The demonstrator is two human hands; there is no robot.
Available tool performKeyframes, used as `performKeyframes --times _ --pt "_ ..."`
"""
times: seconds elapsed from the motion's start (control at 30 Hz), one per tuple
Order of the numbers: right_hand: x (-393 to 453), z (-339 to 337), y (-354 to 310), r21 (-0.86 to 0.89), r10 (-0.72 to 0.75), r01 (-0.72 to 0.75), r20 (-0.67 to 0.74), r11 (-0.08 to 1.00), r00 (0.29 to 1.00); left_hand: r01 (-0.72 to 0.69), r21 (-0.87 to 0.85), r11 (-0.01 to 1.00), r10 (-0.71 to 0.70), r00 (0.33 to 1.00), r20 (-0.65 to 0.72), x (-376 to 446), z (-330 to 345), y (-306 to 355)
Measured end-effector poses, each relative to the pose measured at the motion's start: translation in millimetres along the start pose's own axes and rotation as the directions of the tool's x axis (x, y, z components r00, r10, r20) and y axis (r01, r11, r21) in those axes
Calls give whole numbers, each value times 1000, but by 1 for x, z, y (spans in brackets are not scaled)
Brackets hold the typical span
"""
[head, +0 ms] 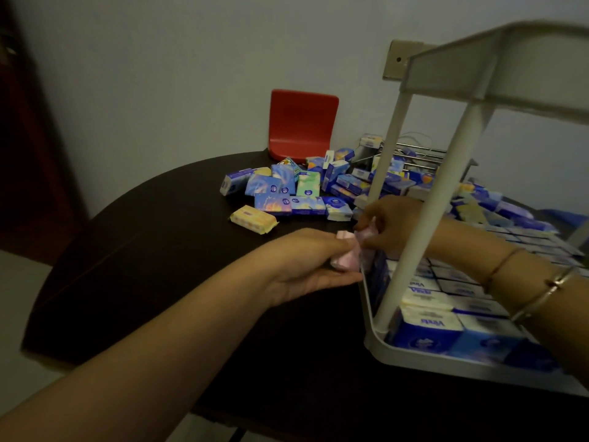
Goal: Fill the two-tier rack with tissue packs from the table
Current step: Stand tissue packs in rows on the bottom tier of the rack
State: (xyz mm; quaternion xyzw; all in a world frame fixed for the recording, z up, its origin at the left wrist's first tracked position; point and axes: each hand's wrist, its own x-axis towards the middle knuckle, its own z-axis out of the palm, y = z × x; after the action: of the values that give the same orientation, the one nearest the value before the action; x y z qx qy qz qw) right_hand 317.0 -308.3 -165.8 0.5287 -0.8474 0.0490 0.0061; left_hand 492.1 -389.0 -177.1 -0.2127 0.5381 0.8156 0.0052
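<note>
A white two-tier rack (369,301) stands on the dark table (178,269) at the right. Its lower tier holds several blue and white tissue packs (427,323) standing in rows. My left hand (306,260) holds a pink tissue pack (345,252) at the rack's near left corner. My right hand (387,223) reaches through the lower tier and pinches a small pale pink pack (366,234) right beside the other one. A heap of loose tissue packs (296,189) lies farther back on the table. A yellow pack (253,219) lies at the heap's front.
A red chair back (302,122) rises behind the table's far edge against the wall. A metal wire rack (411,154) lies among packs behind the white rack. The rack's upper tier (497,68) hangs over my right arm. A dark door is at left.
</note>
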Motion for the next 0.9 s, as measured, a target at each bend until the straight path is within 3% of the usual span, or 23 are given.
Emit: performKeyframes --times 0.1,0.17,0.23,0.33,0.4,0.63,0.8,0.9 --pt "-13 -1 4 262 22 -19 -7 965 1000 -31 70 997 37 995 -94 0 -1 5" --pt "-27 -3 0 359 40 2 -107 933 993 -55 104 993 69 989 -133 2 2 7" --pt "-39 -6 -5 305 37 18 -174 952 984 -73 161 984 100 981 -164 4 9 9" --pt "-51 -1 -10 276 9 33 -148 961 989 -102 268 958 150 975 -166 7 23 8" --pt "-54 9 -6 331 35 14 -141 943 989 -90 280 956 136 979 -150 6 29 10" --pt "-46 30 10 175 109 -92 -91 980 990 0 315 949 62 980 -187 3 32 14" --pt "-41 36 15 127 103 -93 -78 987 992 -166 471 866 302 926 -228 15 43 0" --pt "-41 36 15 131 93 -81 -92 988 991 -216 437 873 340 912 -228 21 49 -4"
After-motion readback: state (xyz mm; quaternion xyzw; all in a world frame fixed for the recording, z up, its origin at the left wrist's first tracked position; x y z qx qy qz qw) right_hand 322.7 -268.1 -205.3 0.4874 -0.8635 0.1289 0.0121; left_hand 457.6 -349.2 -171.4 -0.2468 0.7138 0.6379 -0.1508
